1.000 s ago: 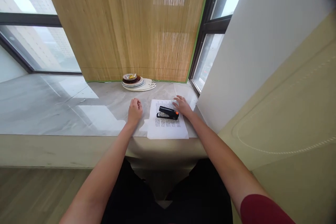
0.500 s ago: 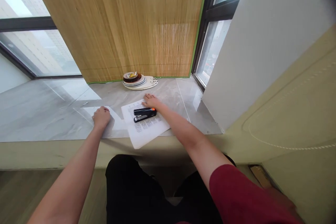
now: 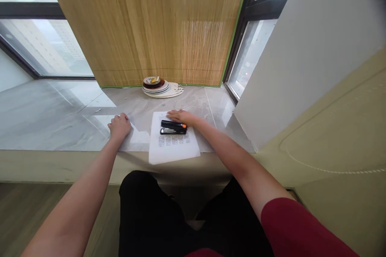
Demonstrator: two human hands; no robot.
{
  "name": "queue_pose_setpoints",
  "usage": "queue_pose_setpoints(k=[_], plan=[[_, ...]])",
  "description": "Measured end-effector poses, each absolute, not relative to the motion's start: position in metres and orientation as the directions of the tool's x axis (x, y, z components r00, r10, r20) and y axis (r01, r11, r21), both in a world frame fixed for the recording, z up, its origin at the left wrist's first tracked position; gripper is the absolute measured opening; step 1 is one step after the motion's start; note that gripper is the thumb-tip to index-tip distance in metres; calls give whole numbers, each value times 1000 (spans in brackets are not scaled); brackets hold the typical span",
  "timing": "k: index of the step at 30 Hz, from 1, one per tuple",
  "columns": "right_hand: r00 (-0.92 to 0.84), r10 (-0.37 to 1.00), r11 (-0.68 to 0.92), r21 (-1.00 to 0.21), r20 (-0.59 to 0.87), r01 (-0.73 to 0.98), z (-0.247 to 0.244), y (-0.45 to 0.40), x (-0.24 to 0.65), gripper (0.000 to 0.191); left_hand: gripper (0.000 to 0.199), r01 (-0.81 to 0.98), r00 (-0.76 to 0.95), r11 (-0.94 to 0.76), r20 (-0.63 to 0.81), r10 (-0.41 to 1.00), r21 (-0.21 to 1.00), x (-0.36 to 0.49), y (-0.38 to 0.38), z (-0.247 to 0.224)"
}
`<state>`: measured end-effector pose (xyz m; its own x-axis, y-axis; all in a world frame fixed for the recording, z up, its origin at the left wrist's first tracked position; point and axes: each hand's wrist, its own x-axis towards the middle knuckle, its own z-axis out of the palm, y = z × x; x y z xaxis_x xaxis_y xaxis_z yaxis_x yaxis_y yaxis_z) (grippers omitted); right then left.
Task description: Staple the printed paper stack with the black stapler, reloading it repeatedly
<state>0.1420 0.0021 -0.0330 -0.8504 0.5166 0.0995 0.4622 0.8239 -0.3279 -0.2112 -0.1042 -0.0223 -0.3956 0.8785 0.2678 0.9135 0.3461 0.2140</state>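
Note:
My right hand point(image 3: 181, 117) lies flat, fingers stretched out, across the upper edge of a printed sheet of paper point(image 3: 173, 154). Just below that hand, a black stapler point(image 3: 173, 127) with an orange spot at its right end rests on the paper, its jaws spread apart. My left hand point(image 3: 120, 125) sits on the grey sill, left of the paper and apart from it, its fingers curled in with nothing visible in them. The paper's lower edge hangs over the front of the sill.
A stack of plates point(image 3: 157, 87) and a flat oval dish point(image 3: 175, 89) stand at the back of the marble-look sill point(image 3: 45, 124), against a bamboo blind point(image 3: 144, 28). A wall point(image 3: 271, 72) bounds the right side. My knees are below the sill.
The paper has turned straighter and shifted right with the stapler on it, my right hand moving along. My left hand stays on the sill. The camera view has shifted slightly.

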Motion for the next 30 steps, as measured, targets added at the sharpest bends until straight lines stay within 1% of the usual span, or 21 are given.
queue_pose_setpoints(k=[2,3,5,6,7,9,11,13,15,16,19,21,22,24,26,28,30], plan=[[-806,584,779,-344,95,524,-29,5,172,46,28,930,-357,304,315,879,206,-205,-107,-20],[-792,603,764,-354,97,539,-28,6,184,46,27,945,-308,243,341,888,221,-200,-108,-19],[-778,619,746,-387,104,542,-27,7,200,45,25,958,-158,48,379,912,283,-183,-107,-18],[-775,621,740,-413,119,530,-27,7,204,44,26,934,-73,-73,387,919,349,-171,-104,-18],[-769,624,735,-442,141,515,-27,7,206,41,29,914,-6,-153,389,921,375,-156,-101,-20],[-734,646,719,-491,211,492,-28,6,206,37,31,878,111,-273,389,914,392,-124,-92,-26],[-647,699,691,-521,305,501,-28,4,208,33,34,836,209,-371,390,897,404,-92,-84,-36],[-550,745,660,-538,377,525,-27,0,215,37,34,799,287,-442,388,876,408,-68,-79,-45],[-507,760,646,-558,407,520,-28,-9,227,46,35,780,323,-477,391,862,406,-55,-79,-51],[-518,749,657,-569,413,495,-29,-15,233,47,36,780,332,-482,389,859,400,-53,-80,-52],[-590,674,717,-584,444,380,-34,-36,246,42,42,804,363,-473,331,871,361,-55,-85,-50],[-626,627,753,-568,463,333,-38,-46,248,42,47,818,401,-471,259,878,330,-59,-88,-44],[-635,615,762,-562,469,323,-40,-50,247,38,50,819,420,-476,230,878,320,-60,-89,-42],[-624,609,765,-571,489,298,-42,-53,244,31,57,816,446,-487,199,873,310,-60,-92,-37],[-590,622,754,-596,515,275,-41,-53,242,28,67,815,452,-490,192,871,309,-58,-93,-35],[-566,633,747,-608,528,269,-39,-53,242,30,73,818,441,-480,191,877,317,-57,-93,-35],[-535,645,740,-620,546,261,-35,-53,244,33,74,815,431,-470,189,882,337,-56,-91,-36]])
